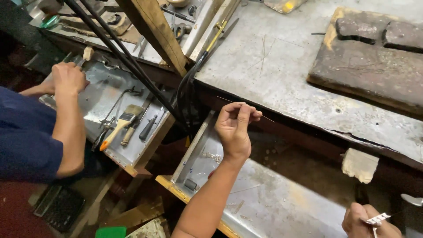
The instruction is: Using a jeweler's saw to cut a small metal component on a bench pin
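Note:
My left hand (235, 127) is raised over an open metal-lined drawer (282, 207), fingers pinched on a thin straight wire (267, 118) that sticks out on both sides of the fingertips. It hovers just in front of the metal-topped workbench edge (308, 114). At the bottom right corner, my right hand (363, 222) is closed on a small silvery tweezer-like tool (378, 218); only part of that hand shows.
A co-worker in a blue sleeve (26, 136) stands at left, one hand (68, 77) on a second drawer (103, 94) holding a paintbrush (121, 123) and hand tools. Black cables (185, 94) and a wooden post (158, 33) divide the benches. A worn wooden block (374, 66) lies at right.

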